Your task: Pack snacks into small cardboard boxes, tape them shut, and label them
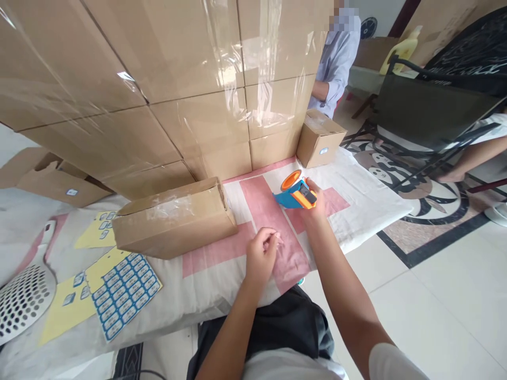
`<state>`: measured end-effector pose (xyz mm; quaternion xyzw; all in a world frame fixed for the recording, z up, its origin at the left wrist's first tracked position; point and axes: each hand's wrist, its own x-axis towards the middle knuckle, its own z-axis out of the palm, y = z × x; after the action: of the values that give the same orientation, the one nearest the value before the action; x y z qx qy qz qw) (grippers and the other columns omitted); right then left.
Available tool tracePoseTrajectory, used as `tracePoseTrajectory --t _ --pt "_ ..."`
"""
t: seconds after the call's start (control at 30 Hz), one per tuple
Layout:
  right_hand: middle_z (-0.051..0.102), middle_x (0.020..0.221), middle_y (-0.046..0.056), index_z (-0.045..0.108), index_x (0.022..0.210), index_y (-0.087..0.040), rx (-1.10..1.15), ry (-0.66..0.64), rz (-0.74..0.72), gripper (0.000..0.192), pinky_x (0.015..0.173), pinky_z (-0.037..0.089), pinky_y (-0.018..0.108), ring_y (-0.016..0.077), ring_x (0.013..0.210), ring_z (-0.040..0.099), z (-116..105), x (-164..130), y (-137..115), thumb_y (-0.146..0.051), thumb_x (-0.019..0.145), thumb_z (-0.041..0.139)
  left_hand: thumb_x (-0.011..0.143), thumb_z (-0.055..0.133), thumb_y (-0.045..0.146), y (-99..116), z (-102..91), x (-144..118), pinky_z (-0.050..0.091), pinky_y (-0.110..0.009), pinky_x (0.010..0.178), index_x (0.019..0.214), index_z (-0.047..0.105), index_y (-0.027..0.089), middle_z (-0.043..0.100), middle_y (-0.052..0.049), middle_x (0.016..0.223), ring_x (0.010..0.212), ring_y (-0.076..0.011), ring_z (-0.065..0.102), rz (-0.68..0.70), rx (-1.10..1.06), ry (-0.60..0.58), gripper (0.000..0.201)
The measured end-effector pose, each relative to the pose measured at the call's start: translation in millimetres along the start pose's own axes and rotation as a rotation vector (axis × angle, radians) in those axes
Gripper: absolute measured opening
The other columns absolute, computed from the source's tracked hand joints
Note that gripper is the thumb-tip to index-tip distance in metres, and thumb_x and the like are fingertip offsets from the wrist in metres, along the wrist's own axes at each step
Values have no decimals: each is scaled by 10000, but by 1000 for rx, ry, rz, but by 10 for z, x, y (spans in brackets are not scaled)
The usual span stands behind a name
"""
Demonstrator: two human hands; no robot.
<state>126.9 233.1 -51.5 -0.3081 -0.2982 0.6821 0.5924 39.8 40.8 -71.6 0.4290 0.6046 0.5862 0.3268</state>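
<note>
Blue and orange, the tape dispenser (292,195) appears in the head view above the cloth-covered table (366,195), grasped by the right hand (316,205). The left hand (260,252) is curled inward, nothing visible in it, near the long carton (174,221) but apart from it. If the dispenser dips, its tape end may stick to the cloth, I think; a brushing arm could push the label sheet (127,293) over the table's near edge. I cannot make out the tape end, nor the inside of the left fist. Stacked cartons (190,63) partly hide a co-worker (341,66), and the frame cuts the perforated scoop (27,295).
</note>
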Motion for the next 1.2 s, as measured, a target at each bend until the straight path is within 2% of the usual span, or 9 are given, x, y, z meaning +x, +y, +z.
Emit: tracePoseTrajectory --t 0.2,0.37,0.5,0.7,0.77,0.87,1.0,1.13,1.2 --pt "638 734 -14 591 797 -220 -297 -30 -370 408 628 499 270 140 643 603 94 -138 97 -609 918 620 926 639 417 -104 -64 54 527 -247 625 907 632 185 732 -51 762 704 -164 705 -76 -165 136 233" --pt "621 755 9 607 787 -214 -783 -164 -404 429 705 470 310 171 713 553 128 -76 275 -620 918 567 906 666 442 -58 -58 38 538 -242 576 896 630 179 737 -52 780 604 -131 660 -76 -264 147 266" --pt "624 747 -8 628 818 -218 -826 -179 -360 310 788 495 340 181 717 552 87 36 362 -508 778 728 888 686 489 -3 -92 -4 461 -208 454 892 609 172 747 -58 808 480 -85 563 -79 -296 147 326" --pt "621 1185 62 614 1097 -239 -729 -14 -554 324 1074 419 369 214 1137 560 46 -200 116 -409 831 685 881 690 524 84 -203 -161 426 -205 425 870 569 176 753 -57 799 403 -56 498 -71 -295 169 369" --pt "650 1084 45 649 1012 -246 -685 -106 -589 204 1010 450 352 209 1054 592 53 -428 -4 -409 890 657 886 684 526 110 -256 -221 428 -207 426 871 571 178 756 -57 809 407 -59 508 -61 -288 184 366" --pt "660 870 20 673 839 -244 -658 -406 -485 203 878 473 338 199 872 620 68 -868 -103 -403 957 632 909 657 514 154 -344 -311 420 -204 425 884 580 182 753 -49 808 417 -63 519 -46 -271 213 341" --pt "669 844 20 708 846 -245 -684 -712 -331 176 800 466 331 189 814 617 73 -1391 -83 -362 967 655 912 662 484 222 -445 -438 334 -198 381 897 621 188 683 9 655 370 -57 428 -43 -221 210 300" --pt "671 860 24 721 922 -246 -705 -822 -262 127 760 462 325 186 807 607 82 -1641 -30 -362 952 681 934 623 487 289 -485 -557 312 -202 395 925 642 201 441 90 412 355 -89 399 -38 -164 205 287" --pt "663 838 21 713 903 -244 -702 -831 -255 133 747 459 326 184 786 594 106 -1696 -29 -369 944 691 937 615 480 323 -488 -615 318 -208 412 906 649 204 424 89 408 365 -93 406 -21 -136 195 280"
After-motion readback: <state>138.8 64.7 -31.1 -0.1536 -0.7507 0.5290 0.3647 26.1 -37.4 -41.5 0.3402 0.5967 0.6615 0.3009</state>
